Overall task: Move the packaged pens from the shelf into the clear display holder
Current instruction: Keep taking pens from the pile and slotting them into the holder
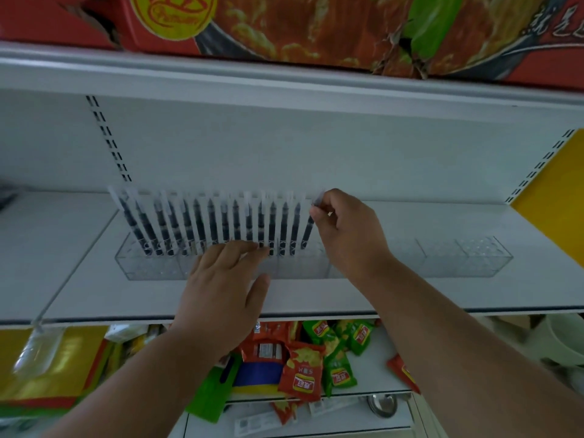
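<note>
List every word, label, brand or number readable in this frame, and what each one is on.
Nothing reads with certainty.
Red snack packets: Chinese logo, too blurred.
Green snack packets: same logo, too blurred.
Banner above the shelf: yellow round emblem and white Chinese characters at right, unreadable.
Packaged pens: no legible print.
Barcode labels: too small.

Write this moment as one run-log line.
right hand: pinches packaged pen at row's right end | left hand: fingers straight, at clear display holder | pens upright in holder
</note>
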The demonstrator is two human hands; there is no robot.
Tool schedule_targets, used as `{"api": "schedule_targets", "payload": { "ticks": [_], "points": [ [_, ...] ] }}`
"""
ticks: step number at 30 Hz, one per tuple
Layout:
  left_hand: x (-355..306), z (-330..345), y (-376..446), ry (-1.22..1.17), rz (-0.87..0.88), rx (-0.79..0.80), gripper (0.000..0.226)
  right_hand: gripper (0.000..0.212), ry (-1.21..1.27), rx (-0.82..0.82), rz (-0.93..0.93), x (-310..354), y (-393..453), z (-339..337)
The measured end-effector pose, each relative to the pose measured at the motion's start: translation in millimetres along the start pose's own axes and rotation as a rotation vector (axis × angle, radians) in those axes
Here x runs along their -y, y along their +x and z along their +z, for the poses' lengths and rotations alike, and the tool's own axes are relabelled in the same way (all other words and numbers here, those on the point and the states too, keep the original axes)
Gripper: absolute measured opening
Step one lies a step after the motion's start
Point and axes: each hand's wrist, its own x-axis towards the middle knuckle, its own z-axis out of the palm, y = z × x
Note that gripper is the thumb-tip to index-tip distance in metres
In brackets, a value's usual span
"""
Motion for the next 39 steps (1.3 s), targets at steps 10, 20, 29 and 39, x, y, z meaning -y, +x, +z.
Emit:
{"api": "schedule_targets", "payload": {
  "ticks": [10, 20, 29, 39],
  "points": [
    [-2, -3, 2, 0.026, 0.007, 0.009, 0.05, 0.017, -0.136, 0.137, 0.047, 1, 3, 5],
    [1, -5, 1, 0.061, 0.021, 0.058, 0.056, 0.026, -0.119, -0.027, -0.085, 6, -29, -1],
    [-1, -37, -31, 0.036, -0.088, -0.1, 0.047, 0.028, -0.072, 0.039, -0.351, 51, -46, -16],
    [62, -109, -152, 0.278, -0.389, -0.142, 0.041, 0.042, -0.055, 0.284, -0.578, 180, -65, 34]
  ]
}}
